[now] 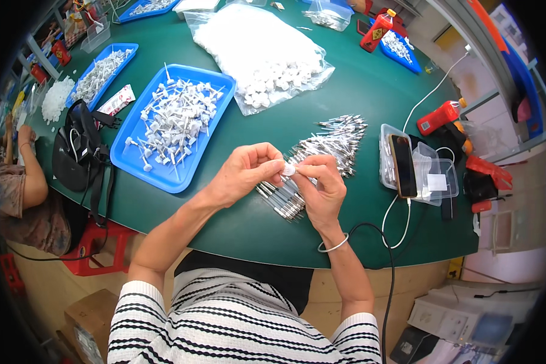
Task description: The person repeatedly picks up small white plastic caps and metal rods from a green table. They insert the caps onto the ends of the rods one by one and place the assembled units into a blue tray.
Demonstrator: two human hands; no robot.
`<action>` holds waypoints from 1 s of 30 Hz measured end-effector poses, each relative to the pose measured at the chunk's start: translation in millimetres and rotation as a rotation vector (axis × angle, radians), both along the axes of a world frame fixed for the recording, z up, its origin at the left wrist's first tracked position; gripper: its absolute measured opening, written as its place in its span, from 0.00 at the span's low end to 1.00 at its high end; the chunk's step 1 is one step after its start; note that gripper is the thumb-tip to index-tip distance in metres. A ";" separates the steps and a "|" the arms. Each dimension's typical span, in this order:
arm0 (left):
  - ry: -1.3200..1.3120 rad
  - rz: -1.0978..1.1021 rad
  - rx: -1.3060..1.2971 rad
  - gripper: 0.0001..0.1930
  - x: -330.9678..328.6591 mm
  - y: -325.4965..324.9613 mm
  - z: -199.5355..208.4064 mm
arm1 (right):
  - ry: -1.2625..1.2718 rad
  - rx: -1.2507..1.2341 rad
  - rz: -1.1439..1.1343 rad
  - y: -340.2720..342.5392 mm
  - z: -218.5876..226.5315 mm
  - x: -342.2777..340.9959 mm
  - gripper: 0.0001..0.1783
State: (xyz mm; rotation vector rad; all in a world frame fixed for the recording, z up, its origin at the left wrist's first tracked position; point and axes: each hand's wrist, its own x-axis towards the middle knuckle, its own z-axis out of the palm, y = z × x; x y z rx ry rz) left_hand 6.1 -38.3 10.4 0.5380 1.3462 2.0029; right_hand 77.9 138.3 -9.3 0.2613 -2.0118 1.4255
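Note:
Over the middle of the green table, my two hands meet at a small white plastic piece (pixel 289 169). My left hand (pixel 249 171) pinches it from one side with thumb and index finger. From the other side, my right hand (pixel 321 185) is closed in a pinch at the same piece; whether it also grips a thin rod is hidden by the fingers. Beneath and beyond my hands lies a pile of thin metal rods (pixel 330 145). To the left, a blue tray (pixel 191 176) carries many rods with white heads. A large clear bag (pixel 255 54) of white pieces lies behind.
A phone (pixel 403 165) leans on a clear plastic box (pixel 428 197) at right, with white cables around it. Red bottles (pixel 440 117) stand and lie farther right. A black bag (pixel 79 145) and another filled blue tray (pixel 127 50) are at left, near a seated person (pixel 27 194).

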 end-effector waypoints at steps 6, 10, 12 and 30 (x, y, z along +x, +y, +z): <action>0.071 0.043 -0.006 0.10 4.9 7.7 -6.3 | -0.058 -0.156 0.048 -0.6 -4.5 1.9 0.11; 0.150 0.143 -0.034 0.09 1.5 2.9 -9.6 | -0.014 -0.037 -0.033 -0.7 0.3 1.7 0.13; 0.238 0.187 -0.083 0.09 4.1 3.5 -4.7 | 0.029 0.034 -0.068 1.2 0.8 0.1 0.13; -0.095 0.080 0.077 0.11 8.3 12.8 -10.1 | -0.042 -0.183 0.020 -1.4 -2.5 2.0 0.12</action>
